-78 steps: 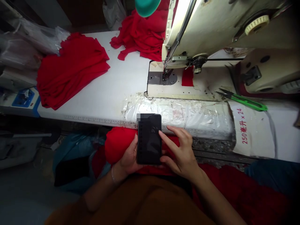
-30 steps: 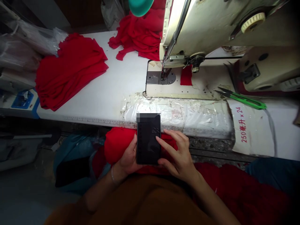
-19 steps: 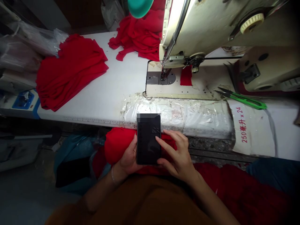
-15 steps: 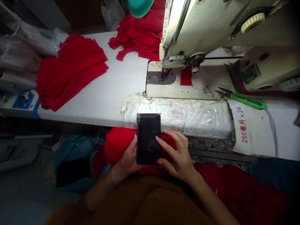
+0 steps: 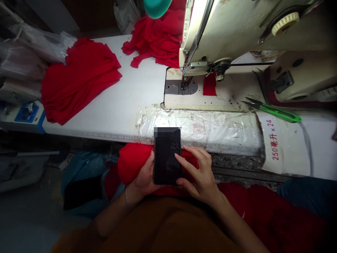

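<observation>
A smartphone (image 5: 167, 160) with a dark screen is held upright in front of my body, close to the table edge. My left hand (image 5: 144, 175) grips it from the left, thumb along its side and the other fingers hidden behind. At the phone's right side is my right hand (image 5: 201, 172), fingers spread. Its index fingertip lies at the right part of the screen, and its thumb tip is by the lower right corner. Red cloth (image 5: 134, 161) lies below and behind the phone, over my lap.
A sewing machine (image 5: 237, 28) stands at the right of the white table (image 5: 142, 91). Green-handled thread snips (image 5: 280, 111) lie beside its base. One folded red fabric pile (image 5: 81, 80) is on the left, another red heap (image 5: 158, 38) at the back. More red cloth (image 5: 258, 211) hangs lower right.
</observation>
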### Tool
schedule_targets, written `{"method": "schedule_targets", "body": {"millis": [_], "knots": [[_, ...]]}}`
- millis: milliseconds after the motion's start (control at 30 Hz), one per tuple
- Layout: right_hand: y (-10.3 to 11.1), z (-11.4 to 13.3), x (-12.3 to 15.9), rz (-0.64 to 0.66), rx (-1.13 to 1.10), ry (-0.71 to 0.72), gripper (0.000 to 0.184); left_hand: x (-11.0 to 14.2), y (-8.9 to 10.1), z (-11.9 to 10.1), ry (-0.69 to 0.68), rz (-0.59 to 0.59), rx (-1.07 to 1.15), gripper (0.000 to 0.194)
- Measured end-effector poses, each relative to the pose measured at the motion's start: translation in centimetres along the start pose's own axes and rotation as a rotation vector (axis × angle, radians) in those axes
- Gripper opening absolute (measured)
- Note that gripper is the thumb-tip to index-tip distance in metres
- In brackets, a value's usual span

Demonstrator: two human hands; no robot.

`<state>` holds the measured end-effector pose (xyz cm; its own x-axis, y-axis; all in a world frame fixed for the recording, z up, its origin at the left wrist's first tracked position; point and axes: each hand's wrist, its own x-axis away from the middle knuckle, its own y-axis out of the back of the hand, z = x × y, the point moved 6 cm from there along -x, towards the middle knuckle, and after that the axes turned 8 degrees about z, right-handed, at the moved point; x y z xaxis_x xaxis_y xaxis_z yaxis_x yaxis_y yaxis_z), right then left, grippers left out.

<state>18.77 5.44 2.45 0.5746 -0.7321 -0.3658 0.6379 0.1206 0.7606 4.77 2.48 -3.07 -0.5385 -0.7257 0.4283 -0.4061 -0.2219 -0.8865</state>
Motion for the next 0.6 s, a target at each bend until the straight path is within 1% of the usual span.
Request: {"method": "schedule_targets", "body": {"millis": [167,400,600], "knots": [[0.0,0.0,0.1,-0.002,0.001,0.001,0.058,0.0,-0.2,-0.1,-0.012,0.007,-0.003,0.066],[0.0,-0.1,-0.1,0.001,-0.001,-0.015,0.061,0.0,0.2,0.0,0.002,0.019,-0.008,0.065],[0.1,0.2,0.0,0.006,0.003,0.027,0.050,-0.3,-1.3,-0.2,-0.014,0.120,-0.019,0.073]]}}
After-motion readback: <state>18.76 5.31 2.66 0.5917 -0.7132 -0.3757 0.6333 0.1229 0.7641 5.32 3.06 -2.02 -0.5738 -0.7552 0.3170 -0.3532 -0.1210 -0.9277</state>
